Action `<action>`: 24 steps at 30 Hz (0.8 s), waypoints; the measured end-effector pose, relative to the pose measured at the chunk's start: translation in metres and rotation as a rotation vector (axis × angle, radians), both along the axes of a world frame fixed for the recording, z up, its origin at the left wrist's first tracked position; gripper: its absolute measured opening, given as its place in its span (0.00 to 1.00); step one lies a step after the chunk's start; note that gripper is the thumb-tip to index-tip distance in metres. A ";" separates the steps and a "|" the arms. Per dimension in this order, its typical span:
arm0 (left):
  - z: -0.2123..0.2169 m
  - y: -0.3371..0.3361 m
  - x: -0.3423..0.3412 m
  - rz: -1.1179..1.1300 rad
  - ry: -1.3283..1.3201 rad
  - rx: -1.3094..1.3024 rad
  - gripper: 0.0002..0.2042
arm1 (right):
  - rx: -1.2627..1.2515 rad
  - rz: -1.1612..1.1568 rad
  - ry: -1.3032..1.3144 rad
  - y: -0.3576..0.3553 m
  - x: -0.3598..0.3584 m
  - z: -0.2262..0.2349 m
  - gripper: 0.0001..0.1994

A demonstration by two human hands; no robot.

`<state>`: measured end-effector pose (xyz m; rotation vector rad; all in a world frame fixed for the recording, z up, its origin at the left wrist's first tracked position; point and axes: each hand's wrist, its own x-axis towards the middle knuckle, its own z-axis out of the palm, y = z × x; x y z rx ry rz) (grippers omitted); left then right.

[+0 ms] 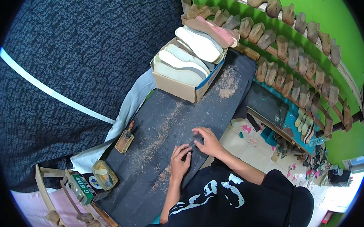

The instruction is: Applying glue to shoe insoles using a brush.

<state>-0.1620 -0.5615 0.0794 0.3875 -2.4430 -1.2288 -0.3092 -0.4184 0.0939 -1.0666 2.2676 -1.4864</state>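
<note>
Both hands are low over the dark cloth-covered table [149,119], close to its near edge. My left hand [180,161] has its fingers bent and the thumb apart, with nothing visible in it. Just right of it and slightly farther off, my right hand [209,141] is open, its thumb and forefinger spread in a wide curve. No object shows between the two hands. Brown shavings [151,149] are strewn on the cloth left of them, and a denser patch of shavings [228,85] lies toward the far right end.
A cardboard box [174,87] of white and pink insoles stands at the table's far end. On the left are a small tray [124,143] with a brush, a plastic tub [104,173] and a green-white box [80,190]. Shoe lasts [282,46] line racks on the right; scraps litter the tiled floor.
</note>
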 end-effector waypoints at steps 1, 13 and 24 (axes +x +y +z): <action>0.009 0.000 -0.020 -0.006 0.030 -0.034 0.12 | -0.007 0.003 0.005 0.000 -0.014 0.004 0.26; 0.130 -0.054 -0.288 -0.153 0.325 -0.400 0.15 | -0.299 -0.310 0.243 0.008 -0.207 0.078 0.10; 0.170 -0.121 -0.508 -0.010 0.274 -0.475 0.33 | -0.045 -0.369 0.513 0.029 -0.324 0.095 0.19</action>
